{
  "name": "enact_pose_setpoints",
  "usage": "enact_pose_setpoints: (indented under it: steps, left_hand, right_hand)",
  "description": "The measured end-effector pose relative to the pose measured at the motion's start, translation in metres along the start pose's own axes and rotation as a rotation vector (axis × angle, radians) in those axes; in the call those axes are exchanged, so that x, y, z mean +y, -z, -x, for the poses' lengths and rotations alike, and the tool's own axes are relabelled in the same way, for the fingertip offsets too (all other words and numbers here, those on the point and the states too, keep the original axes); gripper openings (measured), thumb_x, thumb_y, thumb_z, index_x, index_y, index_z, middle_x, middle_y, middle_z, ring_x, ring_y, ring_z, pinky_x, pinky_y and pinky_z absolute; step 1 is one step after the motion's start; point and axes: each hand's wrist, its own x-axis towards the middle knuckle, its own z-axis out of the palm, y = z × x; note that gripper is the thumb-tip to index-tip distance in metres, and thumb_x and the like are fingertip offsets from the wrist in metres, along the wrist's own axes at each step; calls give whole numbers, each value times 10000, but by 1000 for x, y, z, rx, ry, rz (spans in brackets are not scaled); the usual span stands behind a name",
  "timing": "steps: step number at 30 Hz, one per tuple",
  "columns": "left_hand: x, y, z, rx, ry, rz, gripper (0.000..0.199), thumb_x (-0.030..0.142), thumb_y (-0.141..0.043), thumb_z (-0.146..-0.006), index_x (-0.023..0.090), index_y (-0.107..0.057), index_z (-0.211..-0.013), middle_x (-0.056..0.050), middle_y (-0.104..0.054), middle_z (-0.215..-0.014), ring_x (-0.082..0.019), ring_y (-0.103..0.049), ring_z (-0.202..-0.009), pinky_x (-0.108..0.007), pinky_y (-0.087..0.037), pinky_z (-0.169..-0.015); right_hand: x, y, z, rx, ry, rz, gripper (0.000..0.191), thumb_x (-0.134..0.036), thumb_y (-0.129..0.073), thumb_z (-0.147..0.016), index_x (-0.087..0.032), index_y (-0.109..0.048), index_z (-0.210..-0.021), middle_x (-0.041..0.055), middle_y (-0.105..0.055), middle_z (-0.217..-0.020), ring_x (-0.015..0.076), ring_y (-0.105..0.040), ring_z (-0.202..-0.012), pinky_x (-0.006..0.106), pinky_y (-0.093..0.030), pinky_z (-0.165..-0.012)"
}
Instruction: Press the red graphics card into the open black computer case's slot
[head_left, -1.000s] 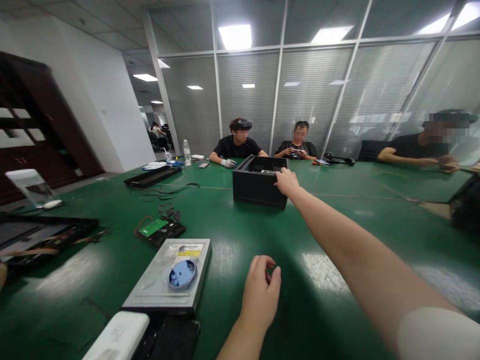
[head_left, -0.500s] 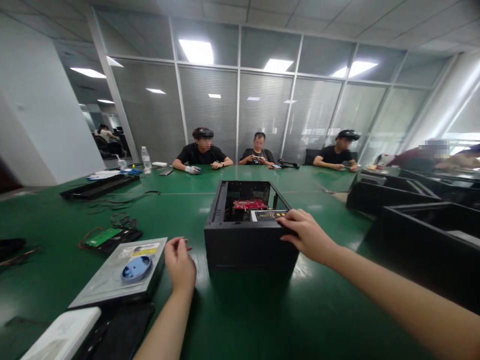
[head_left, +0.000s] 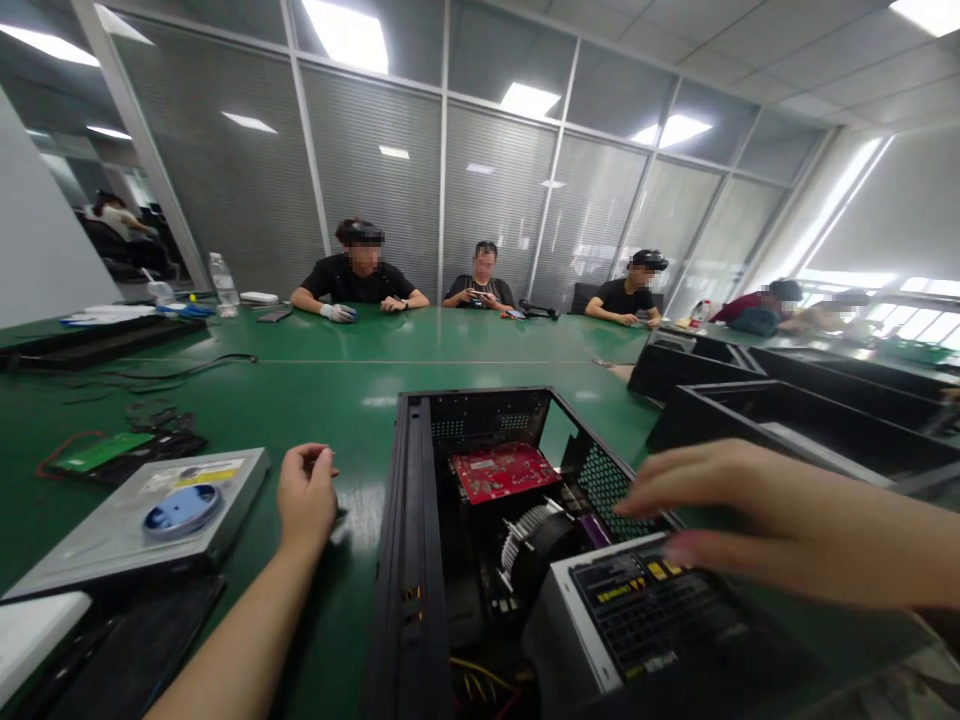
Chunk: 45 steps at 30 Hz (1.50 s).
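Observation:
An open black computer case [head_left: 411, 560] lies before me, its front part cut off by the lower edge of the view. Inside are a red circuit card [head_left: 510, 470], a round cooler with a silver finned heatsink [head_left: 525, 535] and a labelled power supply [head_left: 574, 610]. My right hand [head_left: 739, 520] hovers over the case's right side by the power supply, thumb apart from the fingers and slightly blurred; nothing shows in it. Left of the case, my left hand [head_left: 309, 500] has curled fingers pressed together with the thumb. Whatever these may enclose is hidden.
On the left lie a silver optical drive [head_left: 97, 540] with a blue round dish [head_left: 182, 510] on it, a white box [head_left: 37, 635] and a green circuit board [head_left: 97, 453]. More black cases [head_left: 750, 425] stand at right. Several people sit across the green table [head_left: 360, 385].
The case now appears much nearer and larger, its inside more exposed. My right hand has let go of its near edge and opened. The view has turned; my left hand stays curled.

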Motion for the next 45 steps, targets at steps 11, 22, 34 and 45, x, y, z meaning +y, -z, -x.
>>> enact_pose_setpoints:
  steps: [11, 22, 34, 45]
  left_hand:
    - [-14, -2, -6, -49, 114, 23, 264, 415, -597, -838, 207, -586, -1000, 3, -622, -860, -150, -611, -699, -267, -454, -622]
    - [-7, -10, 3, -145, 148, -4, 229, 404, -621, -810, 231, -602, -958, 6, -619, -824, -169, -614, -727, -278, -450, -628]
    - [-3, -11, 3, -163, 141, -35, 208, 409, -599, -786, 212, -619, -851, 7, -612, -743, -184, -605, -705, -290, -438, -663]
    - [-8, -11, -1, -162, 102, -76, 204, 411, -590, -781, 217, -629, -831, -4, -627, -784, -195, -618, -734, -306, -456, -701]
  right_hand:
    - [16, -114, -150, -846, 111, 469, 629, -588, -522, -897, -51, -657, -1195, 234, -723, -1009, 368, -718, -905, 425, -554, -715]
    - [-17, -147, -164, -826, 91, 594, 320, -386, -740, -737, -153, -753, -956, 174, -749, -921, 295, -733, -864, 357, -551, -749]
    - [38, -40, -135, -199, -522, -254, 485, -373, -696, -760, -133, -658, -1179, 49, -724, -757, 196, -680, -627, 282, -554, -548]
    - [18, -32, -113, -183, -210, 549, 674, -411, -624, -895, -148, -416, -1479, 156, -734, -955, 312, -706, -820, 441, -561, -702]
